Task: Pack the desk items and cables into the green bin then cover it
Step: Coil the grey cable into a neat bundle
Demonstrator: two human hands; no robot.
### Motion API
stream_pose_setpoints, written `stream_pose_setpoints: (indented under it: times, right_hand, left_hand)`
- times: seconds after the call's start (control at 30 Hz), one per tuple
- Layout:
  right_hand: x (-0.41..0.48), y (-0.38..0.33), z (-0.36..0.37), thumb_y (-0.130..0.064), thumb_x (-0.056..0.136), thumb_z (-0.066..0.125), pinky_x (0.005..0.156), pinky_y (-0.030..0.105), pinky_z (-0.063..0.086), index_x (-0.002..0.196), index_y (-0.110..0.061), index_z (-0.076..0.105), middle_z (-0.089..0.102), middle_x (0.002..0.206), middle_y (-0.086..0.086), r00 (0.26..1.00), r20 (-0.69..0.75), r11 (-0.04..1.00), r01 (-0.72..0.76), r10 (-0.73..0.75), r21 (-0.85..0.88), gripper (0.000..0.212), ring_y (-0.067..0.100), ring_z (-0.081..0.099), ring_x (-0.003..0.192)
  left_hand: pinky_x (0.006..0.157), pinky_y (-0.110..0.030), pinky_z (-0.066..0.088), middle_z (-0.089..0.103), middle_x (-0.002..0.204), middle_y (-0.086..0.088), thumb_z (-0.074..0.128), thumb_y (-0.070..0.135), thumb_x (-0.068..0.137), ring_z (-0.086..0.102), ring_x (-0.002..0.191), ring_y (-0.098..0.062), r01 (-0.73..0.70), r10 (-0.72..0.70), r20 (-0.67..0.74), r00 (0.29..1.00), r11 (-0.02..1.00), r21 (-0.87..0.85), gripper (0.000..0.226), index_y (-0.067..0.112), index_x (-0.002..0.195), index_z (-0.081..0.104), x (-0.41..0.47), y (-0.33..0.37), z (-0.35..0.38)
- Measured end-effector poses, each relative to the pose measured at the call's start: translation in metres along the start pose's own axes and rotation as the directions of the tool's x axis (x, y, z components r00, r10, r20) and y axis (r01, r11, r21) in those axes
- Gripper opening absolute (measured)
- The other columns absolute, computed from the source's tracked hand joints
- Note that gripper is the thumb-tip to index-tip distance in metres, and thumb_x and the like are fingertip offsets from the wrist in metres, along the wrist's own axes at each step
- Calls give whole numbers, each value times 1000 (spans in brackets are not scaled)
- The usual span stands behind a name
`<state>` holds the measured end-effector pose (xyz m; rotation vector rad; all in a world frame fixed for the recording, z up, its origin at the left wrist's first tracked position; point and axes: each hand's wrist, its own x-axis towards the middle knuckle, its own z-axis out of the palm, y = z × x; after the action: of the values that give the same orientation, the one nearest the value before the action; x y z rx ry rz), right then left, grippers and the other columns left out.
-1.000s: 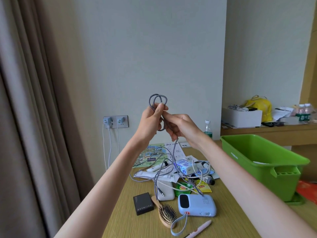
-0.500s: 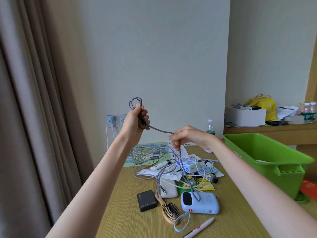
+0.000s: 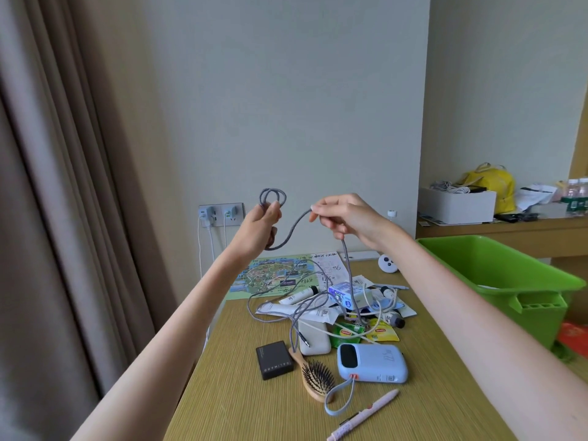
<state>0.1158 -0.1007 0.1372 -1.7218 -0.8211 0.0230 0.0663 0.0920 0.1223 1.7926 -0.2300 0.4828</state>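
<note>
**Head view.** The left hand [image 3: 264,224] is gripping a small coil of the grey cable [image 3: 291,229], with its loops standing above the fist. The right hand [image 3: 346,218] is pinching the same cable further along, so a slack span is hanging between the hands. Below the right hand the cable is dropping to the tabletop [image 3: 229,402] and running through the pile of loose items. The green bin [image 3: 496,265] is standing open at the right, well apart from the coil.

**Risks.** The lower run is lying among white cables [image 3: 378,310], a small box [image 3: 345,294] and tea sachets [image 3: 383,333]. A hard pull would probably be dragging these along or knotting the cords together. The metal plug [image 3: 304,340], resting on a white power bank [image 3: 313,340], could be snagging there. A loosened left grip would likely be letting the coil spring open.

**Setting.** A wood-grain tabletop is standing against a pale wall. Near the viewer a hairbrush [image 3: 315,377], a black box [image 3: 274,359], a blue device [image 3: 372,362] and a pink pen [image 3: 366,415] are lying. A map [image 3: 270,275] is lying far back. A curtain [image 3: 63,218] is hanging at the left, beside a wall socket [image 3: 221,213] holding chargers. On the far right a shelf [image 3: 509,230] is carrying a white box [image 3: 455,205] and a yellow bag [image 3: 490,183].
</note>
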Motion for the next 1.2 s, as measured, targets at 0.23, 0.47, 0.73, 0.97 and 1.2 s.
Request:
stream_pose_setpoints:
  times: [0.23,0.47,0.73,0.97,1.2]
  right_hand:
    - [8,-13,18,-14,92,63,53,16,37,91,0,64,56,54,-3,950,-158,900,190,-270,-391,14,2,46,45]
    - [14,-13,20,-30,82,71,63,35,45,90,-22,49,60,53,-12,923,-160,778,192,-351,-599,25,13,52,55]
    - [8,-5,14,-39,94,60,51,28,40,76,-15,59,52,60,2,978,-183,960,48,-101,-276,29,12,45,50]
    - [-1,21,10,-33,102,46,53,22,41,83,-10,64,46,60,-3,996,-68,998,-49,51,28,35,11,40,53]
    - [-2,22,24,-28,102,43,47,22,37,82,-14,60,47,59,0,999,37,985,-28,22,171,30,12,37,49]
  left_hand:
    - [39,-15,17,30,63,2,26,48,102,23,41,-4,63,-73,235,969,997,51,44,16,75,40,-10,8,4]
    - [43,-20,17,26,61,0,45,35,101,20,49,-10,9,-91,343,935,972,234,35,17,73,35,-14,2,17]
    - [38,-18,15,28,64,-4,34,22,102,22,48,-11,121,-126,270,955,992,37,31,15,73,42,-12,2,18]
    - [37,-18,21,35,66,3,34,17,101,29,40,-7,21,-17,38,999,994,-107,31,10,90,61,-5,2,18]
    - [43,-24,18,31,59,4,34,20,100,26,40,-9,-14,2,-59,998,978,-207,29,7,103,59,-6,5,30]
